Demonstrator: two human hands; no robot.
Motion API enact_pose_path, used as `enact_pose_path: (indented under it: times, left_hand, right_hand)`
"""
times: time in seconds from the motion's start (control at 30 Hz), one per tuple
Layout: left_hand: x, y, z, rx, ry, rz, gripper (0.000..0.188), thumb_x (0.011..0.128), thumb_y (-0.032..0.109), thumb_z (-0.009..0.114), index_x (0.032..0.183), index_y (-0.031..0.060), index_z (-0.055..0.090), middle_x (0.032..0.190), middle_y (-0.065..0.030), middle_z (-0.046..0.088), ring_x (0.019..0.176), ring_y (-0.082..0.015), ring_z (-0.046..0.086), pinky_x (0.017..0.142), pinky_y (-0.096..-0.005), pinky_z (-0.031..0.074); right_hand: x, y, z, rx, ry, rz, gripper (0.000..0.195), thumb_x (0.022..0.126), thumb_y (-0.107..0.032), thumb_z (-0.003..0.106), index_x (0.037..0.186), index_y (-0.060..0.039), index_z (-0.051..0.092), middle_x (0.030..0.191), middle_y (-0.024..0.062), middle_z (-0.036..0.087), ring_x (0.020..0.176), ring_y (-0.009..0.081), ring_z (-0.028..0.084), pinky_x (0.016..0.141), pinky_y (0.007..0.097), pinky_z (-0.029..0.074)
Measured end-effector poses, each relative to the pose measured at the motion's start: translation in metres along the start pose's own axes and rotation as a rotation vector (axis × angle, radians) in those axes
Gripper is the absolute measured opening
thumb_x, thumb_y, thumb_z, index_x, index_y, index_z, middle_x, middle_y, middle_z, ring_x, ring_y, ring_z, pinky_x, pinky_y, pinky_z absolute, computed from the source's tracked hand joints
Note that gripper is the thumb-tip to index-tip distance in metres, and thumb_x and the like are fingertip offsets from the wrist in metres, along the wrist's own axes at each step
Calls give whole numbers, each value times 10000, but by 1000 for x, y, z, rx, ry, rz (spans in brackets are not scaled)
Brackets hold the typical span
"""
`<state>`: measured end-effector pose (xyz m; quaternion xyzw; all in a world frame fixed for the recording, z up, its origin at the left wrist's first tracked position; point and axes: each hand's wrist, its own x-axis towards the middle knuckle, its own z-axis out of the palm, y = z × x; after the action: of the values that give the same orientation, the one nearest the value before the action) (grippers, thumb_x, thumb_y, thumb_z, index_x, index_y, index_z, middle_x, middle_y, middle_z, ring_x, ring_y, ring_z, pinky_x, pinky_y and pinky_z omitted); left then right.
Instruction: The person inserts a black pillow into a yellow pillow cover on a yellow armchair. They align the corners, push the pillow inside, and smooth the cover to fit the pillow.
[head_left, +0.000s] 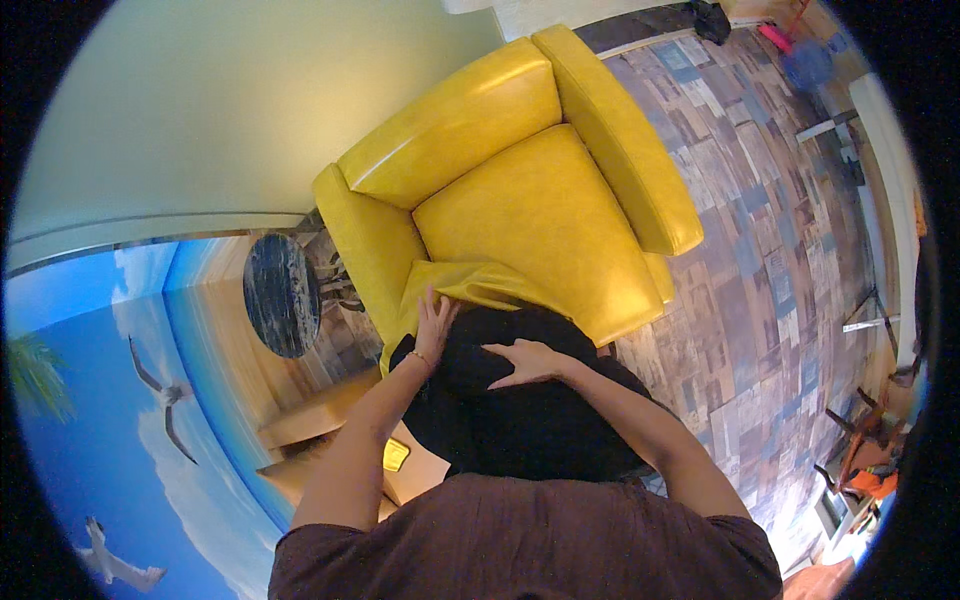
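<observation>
A yellow armchair (525, 217), apparently leather or imitation leather, stands before me. Over the front left of its seat lies a loose, folded piece of yellow material (480, 279), its lower part hidden by my black-clothed legs (517, 427). My left hand (435, 326), with a bracelet at the wrist, lies at the edge of this material beside my leg. Its fingers are slightly spread and seem to touch the material without gripping it. Above my dark lap hovers or rests my right hand (529, 362), holding nothing, with thumb and index finger apart.
A round table with a dark marbled top (282, 295) stands left of the armchair. Below it are wooden steps or a ledge (322, 412) and a small yellow item (395, 454). Patchwork plank flooring (750, 247) spreads right, with a wooden chair (862, 442) at the rim. A seagull mural (172, 390) covers the left wall.
</observation>
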<state>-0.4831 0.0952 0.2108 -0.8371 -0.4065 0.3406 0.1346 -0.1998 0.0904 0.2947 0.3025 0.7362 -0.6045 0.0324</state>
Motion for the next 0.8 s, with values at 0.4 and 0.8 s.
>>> enact_pose_path:
  times: [0.4,0.8]
  left_hand:
    - [25,-43,-70,-262,356,323,90,818,126,584,871,59,611,862,-131,590,1146,-409,563,868,-418,534]
    - [-30,0,-162,-1140,366,-134,126,834,123,625,942,64,597,814,-169,667,727,-335,665,639,-421,542]
  right_hand:
    - [20,-7,42,-41,147,-23,885,737,-527,684,1480,-182,348,1084,249,624,1041,394,586,846,479,497]
    - [80,11,73,-202,168,94,526,894,-431,566,1313,-115,532,1376,157,506,1294,341,433,1089,471,344]
